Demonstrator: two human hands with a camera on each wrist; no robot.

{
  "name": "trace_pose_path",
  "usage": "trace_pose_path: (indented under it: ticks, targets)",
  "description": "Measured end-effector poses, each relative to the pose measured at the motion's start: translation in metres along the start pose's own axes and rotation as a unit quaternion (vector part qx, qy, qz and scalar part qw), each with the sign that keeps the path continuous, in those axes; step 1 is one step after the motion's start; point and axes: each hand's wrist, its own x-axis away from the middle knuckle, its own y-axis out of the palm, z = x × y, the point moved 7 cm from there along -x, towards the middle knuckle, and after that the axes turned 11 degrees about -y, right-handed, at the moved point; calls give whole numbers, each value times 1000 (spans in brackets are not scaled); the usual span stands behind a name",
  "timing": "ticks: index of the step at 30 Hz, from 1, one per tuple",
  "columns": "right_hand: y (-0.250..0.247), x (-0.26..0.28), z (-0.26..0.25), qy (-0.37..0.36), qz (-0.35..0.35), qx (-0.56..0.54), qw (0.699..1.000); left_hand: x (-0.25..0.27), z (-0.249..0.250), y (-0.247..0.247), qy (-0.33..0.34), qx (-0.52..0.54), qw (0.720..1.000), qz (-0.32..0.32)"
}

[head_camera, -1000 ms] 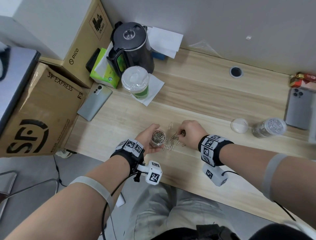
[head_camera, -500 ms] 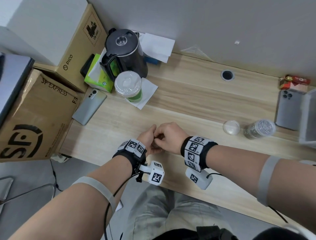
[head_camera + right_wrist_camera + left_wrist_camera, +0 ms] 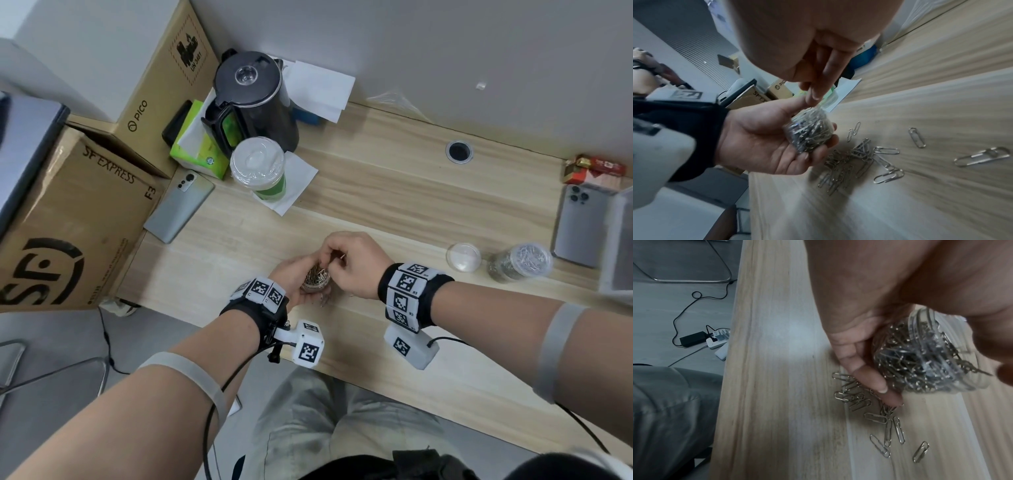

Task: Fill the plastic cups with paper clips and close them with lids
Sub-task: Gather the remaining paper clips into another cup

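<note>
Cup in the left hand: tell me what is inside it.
The cup in the left hand is packed with metal paper clips nearly to its rim. The right hand's fingers cover part of the opening; its bottom cannot be seen.

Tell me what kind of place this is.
Probably an office or workroom, at a wooden desk. It carries a black kettle, two phones and scattered paper clips, with shipping boxes stacked alongside.

Light wood desk [image 3: 394, 205], pretty cluttered. Black kettle [image 3: 255, 102] up around 11 o'clock with a lidded green drink cup [image 3: 260, 171] on a napkin just in front, grey phone [image 3: 178, 205] at 10. Loose paper clips [image 3: 855, 160] near the front edge. At 3 o'clock: loose lid [image 3: 463, 257], filled cup [image 3: 520, 262], another phone [image 3: 579, 226].
</note>
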Motion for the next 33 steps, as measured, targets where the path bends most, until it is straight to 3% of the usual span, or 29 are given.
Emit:
trace_pose_path:
  ticks: [3,7,9,14,23,33]
  targets:
    - [-11,0,23,51,8,66,997,-2,-2,-8,-6,8,1000,10]
    - [-9,23,82,178,-141,174,958,-5,-5,-23,-15,24,999,35]
    - [-6,35,95,202,-185,189,943,-5,-7,-28,-17,30,999,40]
    - [20,40,92,173,-214,168,947,-6,-12,-38,-19,46,998,47]
    - [51,22,79,125,-146,112,975,-10,-23,-55,-19,65,996,58]
    - [74,14,67,120,-180,132,967,-12,-28,-74,-21,90,993,75]
